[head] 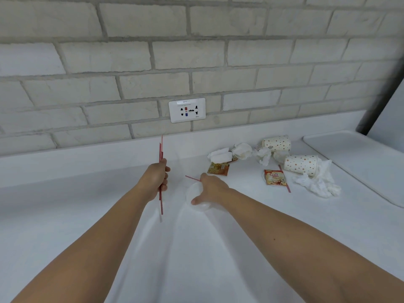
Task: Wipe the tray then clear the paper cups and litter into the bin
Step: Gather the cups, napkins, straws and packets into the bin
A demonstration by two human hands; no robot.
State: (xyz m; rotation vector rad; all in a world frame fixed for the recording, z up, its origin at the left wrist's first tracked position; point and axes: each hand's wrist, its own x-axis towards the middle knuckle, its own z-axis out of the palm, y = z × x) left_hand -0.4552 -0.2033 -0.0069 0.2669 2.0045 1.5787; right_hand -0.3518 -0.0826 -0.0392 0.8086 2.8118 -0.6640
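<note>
Our left hand (156,176) is fisted round a bundle of red stirrers (161,158), long axis near upright, tips aimed up at the wall socket (187,110). Our right hand (211,189), below and a bit right of the socket, grips a white lid (196,201) on the counter (98,193), with a loose stirrer (192,178) poking out leftward. Right of the socket, two paper cups (300,165), white with orange dots, lie on their sides along the wall among tissues (319,184) and sachets (274,177). Further right sits the tray (349,154), rim just beside the tissues. Plain counter runs wide left of the socket.
</note>
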